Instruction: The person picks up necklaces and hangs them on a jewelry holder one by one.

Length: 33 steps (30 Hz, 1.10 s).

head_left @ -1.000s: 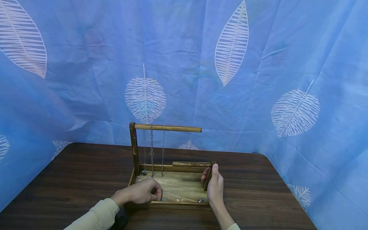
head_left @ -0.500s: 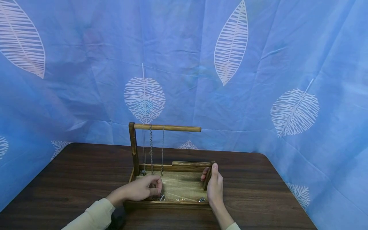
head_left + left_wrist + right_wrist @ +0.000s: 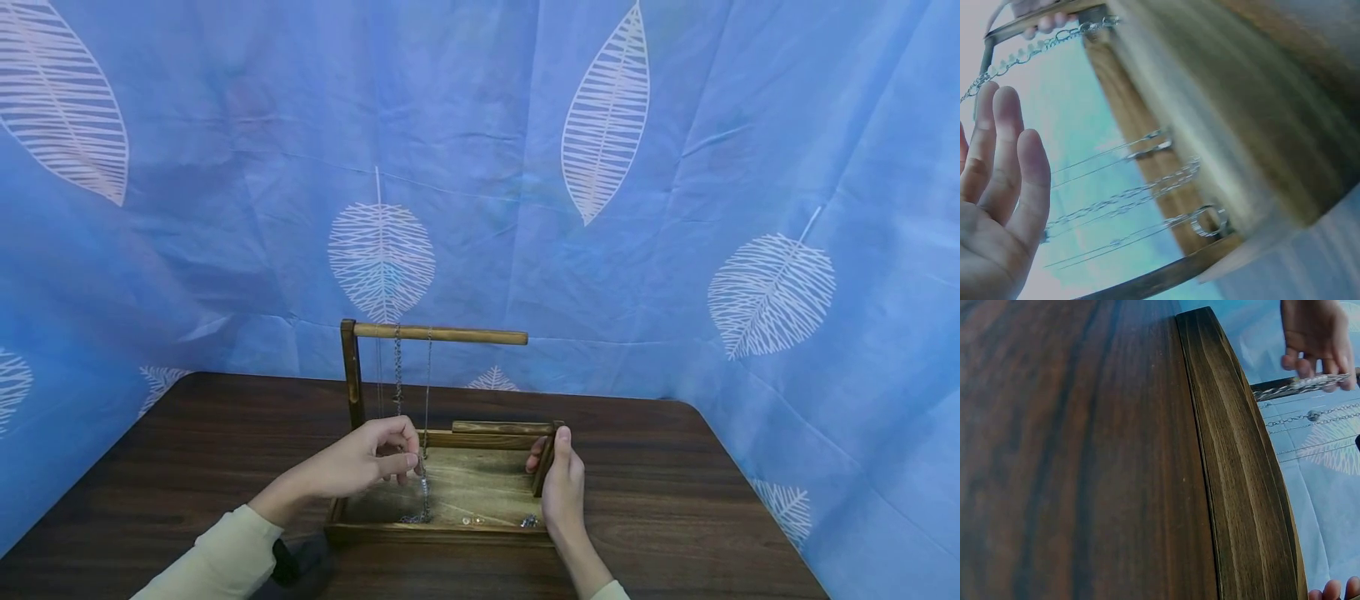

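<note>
My left hand (image 3: 367,458) pinches a silver chain necklace (image 3: 425,498) between thumb and fingers; the chain hangs down to a small heap at the front of a wooden tray (image 3: 442,532). In the left wrist view, the raised chain (image 3: 1029,53) runs past the fingertips with pale beads along it. My right hand (image 3: 564,492) grips the short post (image 3: 546,462) at the right end of this wooden jewelry stand. Several thin necklaces (image 3: 398,375) hang from the stand's upper bar (image 3: 465,335), just behind the left hand.
A lower wooden bar (image 3: 498,427) juts left from the short post. Small shiny pieces (image 3: 472,521) and a little silvery cluster (image 3: 529,522) lie along the tray's front. The stand sits on a dark wood table (image 3: 660,475), with a blue leaf-print cloth (image 3: 480,125) behind it.
My left hand has risen from the tray's front left, drawing the chain necklace up with it. The right hand has kept its grip on the short post.
</note>
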Available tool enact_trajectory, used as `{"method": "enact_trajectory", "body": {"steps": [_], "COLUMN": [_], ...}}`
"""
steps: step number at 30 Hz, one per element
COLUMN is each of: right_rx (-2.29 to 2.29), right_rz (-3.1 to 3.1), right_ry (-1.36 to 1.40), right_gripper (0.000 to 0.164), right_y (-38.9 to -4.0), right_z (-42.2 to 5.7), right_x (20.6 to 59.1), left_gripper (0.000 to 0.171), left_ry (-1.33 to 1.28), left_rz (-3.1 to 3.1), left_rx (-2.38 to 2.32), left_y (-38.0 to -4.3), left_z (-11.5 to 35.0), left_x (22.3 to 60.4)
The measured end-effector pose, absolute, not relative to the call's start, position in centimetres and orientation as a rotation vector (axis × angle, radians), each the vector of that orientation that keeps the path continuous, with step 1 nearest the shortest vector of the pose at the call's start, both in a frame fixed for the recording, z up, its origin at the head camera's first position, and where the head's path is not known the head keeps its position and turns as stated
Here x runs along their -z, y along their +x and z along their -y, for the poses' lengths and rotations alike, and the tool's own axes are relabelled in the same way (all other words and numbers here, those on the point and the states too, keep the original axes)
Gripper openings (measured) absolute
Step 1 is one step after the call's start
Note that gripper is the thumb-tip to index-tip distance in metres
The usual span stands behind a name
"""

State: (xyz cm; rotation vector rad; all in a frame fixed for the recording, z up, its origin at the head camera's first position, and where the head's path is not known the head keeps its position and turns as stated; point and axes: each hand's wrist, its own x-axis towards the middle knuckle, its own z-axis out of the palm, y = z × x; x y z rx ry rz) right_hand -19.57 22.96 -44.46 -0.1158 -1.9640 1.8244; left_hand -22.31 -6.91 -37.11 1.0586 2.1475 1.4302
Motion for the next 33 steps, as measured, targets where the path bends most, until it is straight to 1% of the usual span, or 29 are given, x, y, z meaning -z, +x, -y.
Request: {"method": "enact_trajectory", "body": {"steps": [10,15,22,33], "right_rx": [-1.833,-1.834,-1.839,-1.836], "right_rz": [1.960,1.967,1.962,1.947], "right_ry": [-0.124,-0.125,-0.114,-0.106], "right_gripper": [0.067,0.068,0.065,0.067], "right_y": [-19.5,-19.5,-19.5,-19.5], "right_z": [-23.0,-23.1,-23.2,-22.9], "right_x": [44.4,44.4,44.4,44.4], "left_gripper": [0.016,0.013,0.011,0.014], "left_ry": [1.077,1.031,0.998,0.948], "left_rz": [-2.172,-2.240,-2.286,-2.276], "left_rx": [-1.555,-1.575,-1.638,-1.812], "left_y": [-22.1,-21.9,-21.7,-21.9], "left_z": [7.2,7.1,7.1,7.2], "left_x": [34.6,33.4,31.5,29.2]}}
